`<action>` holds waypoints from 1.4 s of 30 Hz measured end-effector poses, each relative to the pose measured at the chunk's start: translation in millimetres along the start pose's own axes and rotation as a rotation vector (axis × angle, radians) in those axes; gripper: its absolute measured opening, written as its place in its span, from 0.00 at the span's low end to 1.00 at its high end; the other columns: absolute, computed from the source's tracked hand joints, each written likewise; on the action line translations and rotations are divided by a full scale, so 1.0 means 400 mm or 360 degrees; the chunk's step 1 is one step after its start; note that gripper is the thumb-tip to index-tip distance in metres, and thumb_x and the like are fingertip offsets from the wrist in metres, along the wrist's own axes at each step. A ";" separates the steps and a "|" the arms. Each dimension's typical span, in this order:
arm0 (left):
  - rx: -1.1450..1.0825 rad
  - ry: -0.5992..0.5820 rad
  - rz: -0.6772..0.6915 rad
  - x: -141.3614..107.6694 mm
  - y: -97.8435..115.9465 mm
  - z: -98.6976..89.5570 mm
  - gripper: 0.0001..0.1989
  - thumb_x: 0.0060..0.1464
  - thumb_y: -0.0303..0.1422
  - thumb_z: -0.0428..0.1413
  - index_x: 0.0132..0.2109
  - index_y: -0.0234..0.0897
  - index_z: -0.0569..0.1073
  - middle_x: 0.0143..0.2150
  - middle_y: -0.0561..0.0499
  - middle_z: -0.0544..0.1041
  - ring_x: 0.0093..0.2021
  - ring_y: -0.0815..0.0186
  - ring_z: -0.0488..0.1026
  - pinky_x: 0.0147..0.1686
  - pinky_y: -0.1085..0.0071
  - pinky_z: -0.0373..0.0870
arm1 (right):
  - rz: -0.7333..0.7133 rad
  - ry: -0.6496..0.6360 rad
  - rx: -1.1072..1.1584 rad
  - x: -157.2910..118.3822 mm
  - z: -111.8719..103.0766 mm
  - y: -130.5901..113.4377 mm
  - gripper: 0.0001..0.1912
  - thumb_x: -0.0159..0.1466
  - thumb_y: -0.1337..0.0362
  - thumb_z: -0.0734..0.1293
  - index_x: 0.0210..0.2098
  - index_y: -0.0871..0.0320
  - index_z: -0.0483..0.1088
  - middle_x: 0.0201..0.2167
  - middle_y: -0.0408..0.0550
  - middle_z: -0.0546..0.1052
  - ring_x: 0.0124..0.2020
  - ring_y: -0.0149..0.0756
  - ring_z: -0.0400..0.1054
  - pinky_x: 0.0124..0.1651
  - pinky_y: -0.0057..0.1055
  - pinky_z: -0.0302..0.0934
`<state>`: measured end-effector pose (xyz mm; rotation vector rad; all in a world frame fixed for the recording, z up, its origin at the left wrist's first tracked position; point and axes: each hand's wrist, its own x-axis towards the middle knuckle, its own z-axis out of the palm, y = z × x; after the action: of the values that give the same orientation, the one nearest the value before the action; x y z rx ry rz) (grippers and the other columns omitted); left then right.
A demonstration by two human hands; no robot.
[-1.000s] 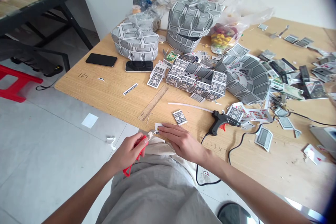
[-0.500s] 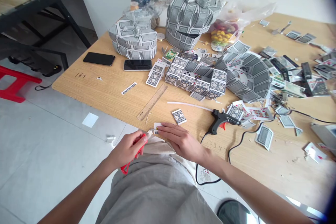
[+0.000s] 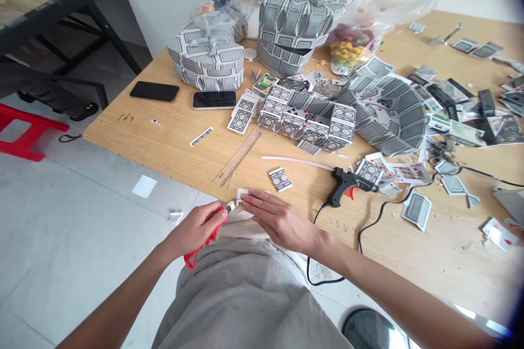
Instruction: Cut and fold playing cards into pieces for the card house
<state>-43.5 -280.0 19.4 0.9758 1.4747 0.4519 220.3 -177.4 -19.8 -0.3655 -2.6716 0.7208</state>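
Note:
My left hand (image 3: 198,229) is closed round a red-handled cutting tool (image 3: 206,240), whose metal end points at a playing card (image 3: 240,194) at the table's front edge. My right hand (image 3: 282,218) lies over that card with its fingers stretched out together, pressing it down. Most of the card is hidden under the fingers. Just beyond my right hand lies a patterned card piece (image 3: 280,179). A clear ruler (image 3: 237,158) rests diagonally on the wood, and a cut strip of card (image 3: 201,136) is to its left.
A black glue gun (image 3: 347,185) with a trailing cable lies to the right. Behind are a box form made of cards (image 3: 307,120), a round card bowl (image 3: 388,114), two large card structures and two phones. Loose cards are scattered at the right.
My left hand and the red tool have moved slightly left and down. The card's visible end has shifted a little left, with my right hand still on it.

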 end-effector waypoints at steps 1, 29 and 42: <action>0.0020 0.0011 0.0014 -0.001 -0.001 0.001 0.24 0.72 0.54 0.49 0.33 0.42 0.63 0.25 0.56 0.74 0.24 0.67 0.70 0.26 0.72 0.67 | 0.0001 0.0002 0.0005 0.000 0.000 0.000 0.26 0.78 0.71 0.60 0.74 0.63 0.65 0.73 0.60 0.71 0.78 0.50 0.61 0.76 0.52 0.64; -0.0156 0.0240 0.0043 -0.024 -0.054 0.066 0.23 0.73 0.54 0.48 0.35 0.42 0.64 0.24 0.57 0.71 0.22 0.68 0.67 0.24 0.73 0.66 | 0.0150 -0.0037 -0.0022 0.031 0.027 -0.053 0.30 0.79 0.67 0.61 0.78 0.62 0.59 0.75 0.60 0.67 0.79 0.51 0.57 0.77 0.53 0.62; -0.0232 0.0292 -0.0039 -0.023 -0.058 0.041 0.25 0.70 0.57 0.50 0.35 0.42 0.64 0.24 0.57 0.70 0.23 0.69 0.66 0.21 0.74 0.64 | 0.0128 0.0013 -0.0099 0.071 0.036 -0.048 0.24 0.78 0.70 0.60 0.72 0.64 0.66 0.72 0.66 0.71 0.77 0.52 0.62 0.73 0.50 0.69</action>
<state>-35.8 -304.5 4.5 0.8169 1.5921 0.6359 186.2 -190.4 -13.8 -0.4933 -2.6892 0.6588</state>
